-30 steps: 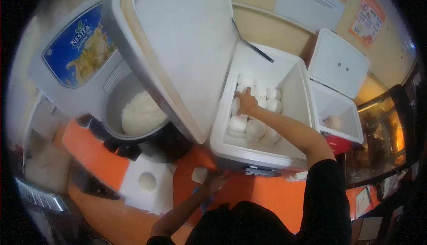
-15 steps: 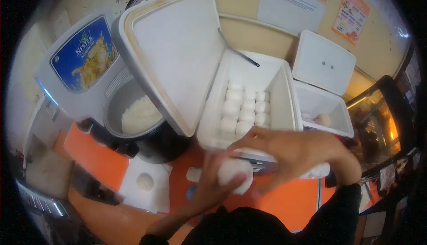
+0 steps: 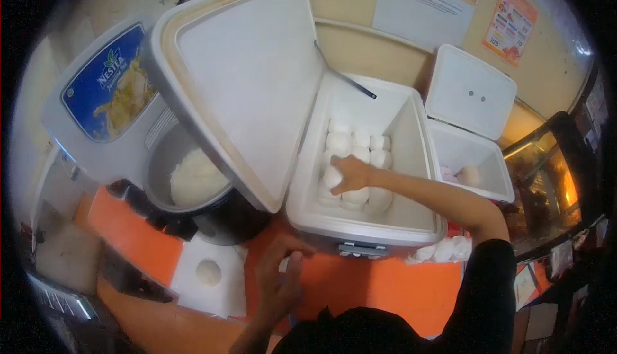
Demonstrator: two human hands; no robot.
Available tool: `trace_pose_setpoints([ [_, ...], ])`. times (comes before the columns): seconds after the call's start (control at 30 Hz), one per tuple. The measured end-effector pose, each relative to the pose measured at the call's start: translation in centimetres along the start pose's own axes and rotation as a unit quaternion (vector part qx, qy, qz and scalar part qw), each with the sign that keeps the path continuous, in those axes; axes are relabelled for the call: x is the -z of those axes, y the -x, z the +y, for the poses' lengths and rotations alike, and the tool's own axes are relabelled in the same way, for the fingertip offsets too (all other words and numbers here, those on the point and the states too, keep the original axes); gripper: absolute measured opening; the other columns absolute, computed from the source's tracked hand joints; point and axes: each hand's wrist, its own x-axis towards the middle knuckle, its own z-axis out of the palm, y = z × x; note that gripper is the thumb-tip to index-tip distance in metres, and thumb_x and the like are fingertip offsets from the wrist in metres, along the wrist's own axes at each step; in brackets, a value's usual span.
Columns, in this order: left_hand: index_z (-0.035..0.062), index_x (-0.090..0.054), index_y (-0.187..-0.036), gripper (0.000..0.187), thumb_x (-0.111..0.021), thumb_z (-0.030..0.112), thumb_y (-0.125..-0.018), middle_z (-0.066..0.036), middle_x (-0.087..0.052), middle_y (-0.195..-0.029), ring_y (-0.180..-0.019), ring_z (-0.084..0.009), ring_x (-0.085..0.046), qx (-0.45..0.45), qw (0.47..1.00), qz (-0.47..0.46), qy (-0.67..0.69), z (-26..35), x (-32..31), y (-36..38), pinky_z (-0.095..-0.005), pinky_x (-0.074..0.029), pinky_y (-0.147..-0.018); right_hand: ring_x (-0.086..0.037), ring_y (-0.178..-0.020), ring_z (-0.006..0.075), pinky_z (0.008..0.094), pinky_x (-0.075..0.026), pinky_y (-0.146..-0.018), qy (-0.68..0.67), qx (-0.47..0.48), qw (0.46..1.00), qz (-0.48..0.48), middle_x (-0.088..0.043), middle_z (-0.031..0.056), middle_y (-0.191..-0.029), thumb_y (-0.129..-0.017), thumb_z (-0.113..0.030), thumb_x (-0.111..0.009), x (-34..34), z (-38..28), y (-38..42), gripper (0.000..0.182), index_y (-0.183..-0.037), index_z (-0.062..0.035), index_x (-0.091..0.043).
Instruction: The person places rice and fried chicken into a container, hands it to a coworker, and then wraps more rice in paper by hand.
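- Right hand point(image 3: 352, 175): reaches into the large white-and-grey plastic cooler point(image 3: 385, 233) at mid-frame. Thumb and fingers stand wide, on either side of one smooth white rounded bundle point(image 3: 330, 177). Whether the grip bears its weight, I cannot tell.
- That bundle sits at the left of the cooler's interior, among similar white rounded bundles point(image 3: 380, 159) packed close in rows.
- Left hand point(image 3: 277, 283): lower middle of the frame, over the orange tabletop point(image 3: 398, 290), near the cooler's front. Fingers are half curled; whether they hold anything, I cannot tell.
- Nearby, lower left: a pale round flat disc point(image 3: 208, 273) rests on a white paper sheet point(image 3: 226, 293), just below a dark pot point(image 3: 232, 220) of white rice point(image 3: 196, 179).
- Step in hand, as judged: handling a bundle within the row; setting or lifting cannot be told apart.
- The next move calls, in my judgement, for control of this bundle without disturbing its neighbours.
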Motion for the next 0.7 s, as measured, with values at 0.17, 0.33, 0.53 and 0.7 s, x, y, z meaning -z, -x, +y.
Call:
trace_pose_setpoints([
  [0.17,0.0014,-0.061,-0.1,0.015,-0.053,0.006,-0.089,-0.014,-0.061,-0.1,-0.09,-0.0233,-0.061,0.137,0.979,0.033,-0.145,-8.8,1.0,2.4,-0.0346,-0.05,-0.073,-0.051,-0.108,0.0407,0.0491,-0.051,-0.087,0.096,0.011,0.995,0.028,-0.046,0.0242,-0.118,-0.058,-0.039,-0.081,-5.9,1.7,-3.3,0.084,-0.122,0.0046,-0.048],
  [0.33,0.0088,-0.051,-0.126,0.051,-0.065,0.019,-0.078,-0.02,-0.052,-0.121,-0.111,-0.0402,-0.051,0.05,0.894,-0.033,-0.444,-21.2,3.0,4.2,-0.0506,-0.047,-0.088,-0.049,-0.109,0.0342,0.0449,-0.055,-0.081,0.135,0.015,0.988,0.069,-0.048,0.0169,-0.116,-0.063,-0.04,-0.08,-5.0,1.4,-2.9,0.075,-0.119,0.001,-0.053],
  [0.53,0.0137,-0.047,-0.13,0.075,-0.074,0.027,-0.061,-0.019,-0.05,-0.12,-0.117,-0.0451,-0.043,0.162,0.887,-0.246,-0.355,-34.2,5.4,5.4,-0.0553,-0.038,-0.098,-0.048,-0.11,0.0312,0.0381,-0.056,-0.078,0.137,0.096,0.982,0.092,-0.048,0.0138,-0.118,-0.067,-0.045,-0.079,-5.5,3.1,-3.8,0.075,-0.121,-0.0005,-0.053],
  [0.7,0.012,-0.052,-0.121,0.074,-0.08,0.027,-0.054,-0.018,-0.053,-0.118,-0.119,-0.0427,-0.043,0.208,0.898,-0.262,-0.285,-34.3,6.1,3.8,-0.0515,-0.039,-0.098,-0.047,-0.112,0.0328,0.0394,-0.053,-0.086,0.134,0.103,0.979,0.116,-0.047,0.0167,-0.116,-0.072,-0.044,-0.076,-7.2,3.6,-3.2,0.075,-0.126,0.0005,-0.049],
])
